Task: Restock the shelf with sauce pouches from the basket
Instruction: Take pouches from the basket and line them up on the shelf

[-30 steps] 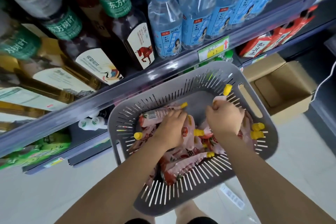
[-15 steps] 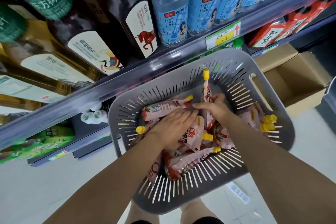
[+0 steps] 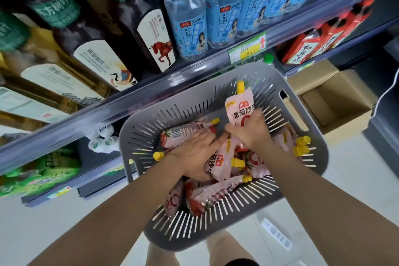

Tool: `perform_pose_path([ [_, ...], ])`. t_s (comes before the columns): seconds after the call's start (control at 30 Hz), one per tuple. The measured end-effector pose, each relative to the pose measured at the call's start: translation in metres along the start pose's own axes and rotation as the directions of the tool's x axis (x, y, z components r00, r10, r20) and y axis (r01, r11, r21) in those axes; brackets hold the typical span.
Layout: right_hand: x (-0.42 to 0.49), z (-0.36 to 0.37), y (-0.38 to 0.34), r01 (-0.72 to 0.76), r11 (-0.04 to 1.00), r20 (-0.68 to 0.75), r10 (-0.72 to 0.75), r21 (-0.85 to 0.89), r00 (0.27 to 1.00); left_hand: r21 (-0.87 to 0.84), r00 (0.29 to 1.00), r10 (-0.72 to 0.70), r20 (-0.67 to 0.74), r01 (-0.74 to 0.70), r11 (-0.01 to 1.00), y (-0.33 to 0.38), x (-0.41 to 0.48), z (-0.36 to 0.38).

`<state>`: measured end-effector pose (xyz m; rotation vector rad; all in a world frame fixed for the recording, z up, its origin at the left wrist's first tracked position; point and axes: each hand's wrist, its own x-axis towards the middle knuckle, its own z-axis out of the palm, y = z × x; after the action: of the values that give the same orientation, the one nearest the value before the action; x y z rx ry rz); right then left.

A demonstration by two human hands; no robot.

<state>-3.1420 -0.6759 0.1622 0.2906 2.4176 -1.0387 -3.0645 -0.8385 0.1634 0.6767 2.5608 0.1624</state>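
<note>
- Shop shelf (image 3: pixel 129 101) with bottles (image 3: pixel 190 17) stands behind a grey basket (image 3: pixel 183 242).
- Inside the basket lie pink-red pouches (image 3: pixel 216 196) with yellow caps.
- One pouch (image 3: pixel 238 108) stands upright, cap up, above the pile; the right hand (image 3: pixel 250 131) grips its lower part.
- On the pile rests the left hand (image 3: pixel 194 153), fingers straight.

We see blue water bottles (image 3: pixel 187 17) beside dark tea bottles (image 3: pixel 138 28), a price tag (image 3: pixel 248 49), and an open cardboard box (image 3: pixel 336 101) on the floor (image 3: pixel 356 168).
</note>
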Motion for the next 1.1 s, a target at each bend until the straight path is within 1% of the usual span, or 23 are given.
perform_pose_path([
  [0.07, -0.008, -0.004, -0.01, 0.056, 0.998, -0.075, -0.058, -0.026, 0.995, -0.065, 0.998, -0.009, -0.064, 0.005, 0.998, 0.01, -0.012, -0.011],
  [0.17, -0.021, -0.017, -0.024, 0.087, 0.996, -0.128, -0.091, -0.035, 0.988, -0.155, 0.989, -0.048, -0.138, 0.027, 0.988, 0.027, -0.03, -0.031],
  [0.23, -0.034, -0.026, -0.033, 0.081, 0.995, -0.175, -0.088, -0.05, 0.981, -0.217, 0.985, -0.064, -0.161, 0.028, 0.976, 0.034, -0.043, -0.045],
  [0.33, -0.058, -0.034, -0.048, 0.034, 0.999, -0.285, -0.038, -0.019, 0.958, -0.273, 0.974, -0.098, -0.206, 0.039, 0.961, 0.04, -0.069, -0.064],
  [0.4, -0.077, -0.039, -0.062, 0.029, 1.0, -0.362, -0.028, -0.002, 0.932, -0.319, 0.953, -0.144, -0.267, 0.053, 0.946, 0.04, -0.09, -0.076],
  [0.5, -0.112, -0.042, -0.081, 0.045, 0.998, -0.45, -0.025, 0.035, 0.893, -0.445, 0.912, -0.235, -0.335, 0.066, 0.893, 0.031, -0.128, -0.088],
  [0.6, -0.163, -0.038, -0.111, 0.079, 0.997, -0.523, -0.07, -0.005, 0.85, -0.537, 0.848, -0.305, -0.433, 0.029, 0.843, 0.021, -0.186, -0.104],
  [0.67, -0.198, -0.034, -0.137, 0.152, 0.988, -0.564, -0.136, -0.019, 0.814, -0.55, 0.792, -0.341, -0.506, 0.008, 0.835, 0.014, -0.228, -0.116],
  [0.73, -0.231, -0.028, -0.165, 0.259, 0.966, -0.582, -0.221, -0.019, 0.783, -0.537, 0.715, -0.374, -0.59, -0.002, 0.844, 0.006, -0.269, -0.129],
  [0.83, -0.275, -0.013, -0.207, 0.435, 0.9, -0.613, -0.342, 0.004, 0.713, -0.563, 0.545, -0.468, -0.695, -0.007, 0.827, -0.005, -0.327, -0.145],
  [0.9, -0.303, -0.003, -0.236, 0.532, 0.846, -0.635, -0.4, 0.022, 0.661, -0.615, 0.428, -0.544, -0.721, -0.036, 0.787, -0.009, -0.362, -0.155],
  [1.0, -0.337, 0.012, -0.278, 0.644, 0.763, -0.652, -0.46, 0.056, 0.602, -0.644, 0.266, -0.607, -0.749, -0.074, 0.761, -0.017, -0.409, -0.168],
  [1.1, -0.363, 0.021, -0.318, 0.707, 0.699, -0.645, -0.49, 0.112, 0.587, -0.665, 0.166, -0.647, -0.744, -0.095, 0.74, -0.027, -0.448, -0.183],
])
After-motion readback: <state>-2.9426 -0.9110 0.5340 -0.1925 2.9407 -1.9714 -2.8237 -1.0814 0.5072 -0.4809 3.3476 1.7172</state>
